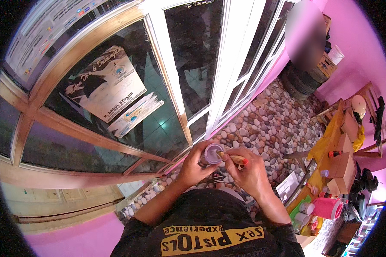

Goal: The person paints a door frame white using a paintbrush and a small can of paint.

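Wooden brush | axis crosswise, tip leftward | right fingers clamp it; left fingers, cup

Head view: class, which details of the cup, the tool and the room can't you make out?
All in the head view:
Cup, outer side: mostly hidden by the left hand and its own rim.
Wooden-handled tool, tip: too small to tell whether it touches the cup's contents.
Printed sheet, upper left: cut off by the picture's dark edge.
Whatever is above the dark stack: blurred.

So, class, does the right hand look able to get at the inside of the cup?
Probably yes: the left hand holds the uncovered cup, and the right hand has a wooden-handled tool at the cup's mouth.
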The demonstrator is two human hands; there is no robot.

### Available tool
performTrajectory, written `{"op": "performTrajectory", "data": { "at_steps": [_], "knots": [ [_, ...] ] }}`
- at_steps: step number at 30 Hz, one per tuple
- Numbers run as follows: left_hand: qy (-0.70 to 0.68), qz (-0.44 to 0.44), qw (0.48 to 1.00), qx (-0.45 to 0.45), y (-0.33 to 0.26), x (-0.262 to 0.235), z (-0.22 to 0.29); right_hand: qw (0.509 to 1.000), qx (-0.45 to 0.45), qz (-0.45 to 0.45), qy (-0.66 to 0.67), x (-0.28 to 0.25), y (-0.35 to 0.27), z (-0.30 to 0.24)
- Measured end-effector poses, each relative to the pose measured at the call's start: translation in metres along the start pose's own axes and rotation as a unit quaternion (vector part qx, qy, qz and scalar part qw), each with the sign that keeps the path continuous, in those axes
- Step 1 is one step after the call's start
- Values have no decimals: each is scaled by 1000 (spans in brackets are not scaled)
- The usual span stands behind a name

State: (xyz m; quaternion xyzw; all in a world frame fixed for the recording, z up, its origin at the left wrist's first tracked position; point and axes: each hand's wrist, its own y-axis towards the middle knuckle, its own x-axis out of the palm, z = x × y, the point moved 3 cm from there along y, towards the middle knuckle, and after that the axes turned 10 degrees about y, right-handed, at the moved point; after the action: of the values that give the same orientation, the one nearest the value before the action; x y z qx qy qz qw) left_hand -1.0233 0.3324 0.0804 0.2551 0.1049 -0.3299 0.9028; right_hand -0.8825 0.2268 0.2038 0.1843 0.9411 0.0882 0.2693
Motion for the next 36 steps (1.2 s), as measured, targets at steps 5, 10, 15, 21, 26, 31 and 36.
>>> {"op": "performTrajectory", "data": {
  "at_steps": [5,10,15,21,26,31,36],
  "knots": [
    [21,4,1000,1,1,-4,5,1000,4,-2,2,0,0,1],
    [23,7,1000,-17,-2,-3,-1,999,32,16,28,-7,0,-10],
    [52,1,999,-14,5,-6,3,981,102,78,148,-10,-14,26],
    [29,3,998,-48,5,-9,3,922,178,141,314,-3,-20,49],
    [17,3,997,-70,-1,-8,-1,885,213,146,387,3,-22,75],
    [-37,16,993,-111,-12,-4,-15,773,322,157,524,13,-23,92],
    [1,52,992,-115,-16,-10,-20,715,334,137,599,23,-23,108]
  ]
}}
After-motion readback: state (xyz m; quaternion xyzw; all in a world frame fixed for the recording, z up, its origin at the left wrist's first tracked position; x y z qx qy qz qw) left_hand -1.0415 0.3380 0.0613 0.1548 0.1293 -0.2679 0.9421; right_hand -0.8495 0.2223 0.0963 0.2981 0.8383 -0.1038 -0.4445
